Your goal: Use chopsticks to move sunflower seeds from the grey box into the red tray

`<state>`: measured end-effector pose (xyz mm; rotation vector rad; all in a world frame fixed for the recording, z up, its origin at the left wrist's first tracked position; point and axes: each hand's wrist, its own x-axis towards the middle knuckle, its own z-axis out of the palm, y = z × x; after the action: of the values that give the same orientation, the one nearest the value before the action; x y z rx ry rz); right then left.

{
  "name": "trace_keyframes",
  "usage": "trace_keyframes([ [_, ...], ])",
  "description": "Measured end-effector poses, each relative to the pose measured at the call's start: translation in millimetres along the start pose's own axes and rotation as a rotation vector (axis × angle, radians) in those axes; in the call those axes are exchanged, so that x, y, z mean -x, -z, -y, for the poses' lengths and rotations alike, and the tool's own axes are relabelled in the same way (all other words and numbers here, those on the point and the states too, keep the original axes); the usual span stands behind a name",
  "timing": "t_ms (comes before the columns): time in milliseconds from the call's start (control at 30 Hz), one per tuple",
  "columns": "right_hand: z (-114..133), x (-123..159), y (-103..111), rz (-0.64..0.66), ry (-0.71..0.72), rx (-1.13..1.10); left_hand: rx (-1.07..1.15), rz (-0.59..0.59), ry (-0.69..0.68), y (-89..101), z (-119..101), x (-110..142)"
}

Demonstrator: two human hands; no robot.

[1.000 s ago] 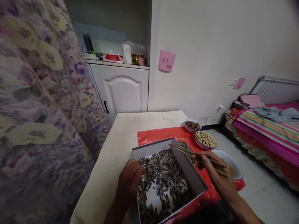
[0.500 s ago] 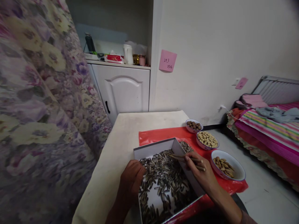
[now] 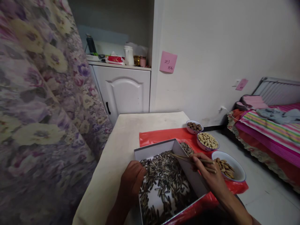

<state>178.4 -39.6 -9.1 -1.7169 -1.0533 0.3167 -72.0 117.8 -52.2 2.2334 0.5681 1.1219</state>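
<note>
A shallow white box (image 3: 153,152) on the table holds many striped sunflower seeds (image 3: 161,170), with bare white bottom showing in patches. My left hand (image 3: 132,175) is closed over the box's left wall, its fingertips partly hidden. In my right hand (image 3: 203,167) is a pair of chopsticks (image 3: 181,157), held above the box's right wall. Their tips reach down to the seeds near the far right corner; I cannot make out whether a seed is between them. More sunflower seeds (image 3: 187,148) lie just outside the box's right wall.
Red plastic sheeting (image 3: 152,137) lies under the box. Along its right side stand a bowl of round brown nuts (image 3: 195,126), a bowl of peanuts (image 3: 208,141) and a bowl of almond-like nuts (image 3: 239,168). A floral curtain (image 3: 42,125) hangs left; a bed (image 3: 269,131) stands right.
My right hand has shifted a little to the right and slightly up, its chopsticks moving with it. My left hand stays on the box wall.
</note>
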Motion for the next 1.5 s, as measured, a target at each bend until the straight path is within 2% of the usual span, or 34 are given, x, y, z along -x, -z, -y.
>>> trace_keyframes([
  [167,15.5,10.9,35.4,-0.171,0.023,-0.04,0.0,-0.015,-0.014,0.1,1.9,-0.4],
  [300,10.0,9.7,55.3,-0.302,0.03,-0.091,0.009,-0.017,-0.033,0.3,3.6,-0.4],
  [533,-17.3,-4.0,57.0,-0.274,-0.021,-0.04,0.001,-0.01,-0.035,0.9,2.7,-2.0],
  [667,-10.6,-1.0,56.4,-0.315,-0.02,-0.043,0.001,-0.009,-0.044,0.0,3.1,-2.3],
  [733,-0.2,2.5,53.2,-0.335,0.0,-0.064,0.008,-0.016,-0.036,-0.5,3.3,-2.2],
  [800,10.2,6.2,44.9,-0.283,0.028,-0.081,0.013,-0.016,-0.029,-0.7,3.2,-1.7],
  [933,16.8,10.7,15.9,0.038,0.02,-0.067,0.009,-0.008,-0.019,-0.1,2.5,-0.8],
  [1033,9.6,10.0,-4.9,0.156,0.018,-0.031,-0.003,0.003,-0.01,-0.1,2.3,-1.1],
  [1200,0.9,4.4,-20.9,0.13,0.093,0.04,-0.027,0.003,-0.005,-0.3,1.9,-1.4],
  [1500,3.8,4.0,-22.5,0.105,0.107,0.069,-0.018,-0.013,-0.022,0.7,-1.3,-1.3],
])
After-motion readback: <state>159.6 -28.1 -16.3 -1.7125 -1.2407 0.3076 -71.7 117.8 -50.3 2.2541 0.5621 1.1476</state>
